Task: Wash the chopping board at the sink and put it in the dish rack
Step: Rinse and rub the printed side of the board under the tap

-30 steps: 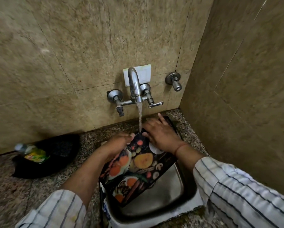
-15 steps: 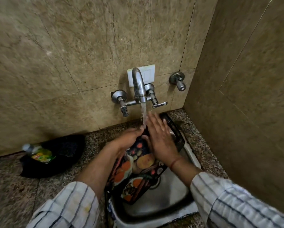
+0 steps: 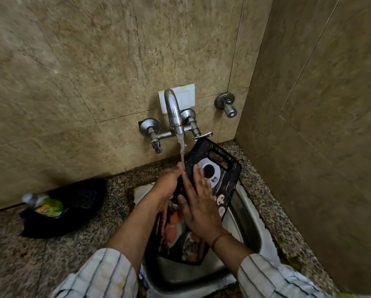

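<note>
A black chopping board [image 3: 222,168] printed with fruit and vegetable pictures stands tilted in the steel sink [image 3: 248,229], its handle slot at the top near the tap. My left hand [image 3: 168,186] grips the board's left edge. My right hand [image 3: 198,203] lies flat on the board's face, fingers spread. Water runs from the tap [image 3: 174,112] onto the board's left edge by my left fingers. The board's lower part is hidden behind my hands and forearms.
A green dish soap bottle [image 3: 46,206] lies in a black tray [image 3: 73,206] on the granite counter [image 3: 73,250] to the left. Tiled walls close in behind and on the right. A second valve [image 3: 227,104] juts from the back wall.
The board has been lifted and tipped more upright, its handle end now near the tap lever. My right hand slid down its face. The camera has moved closer.
</note>
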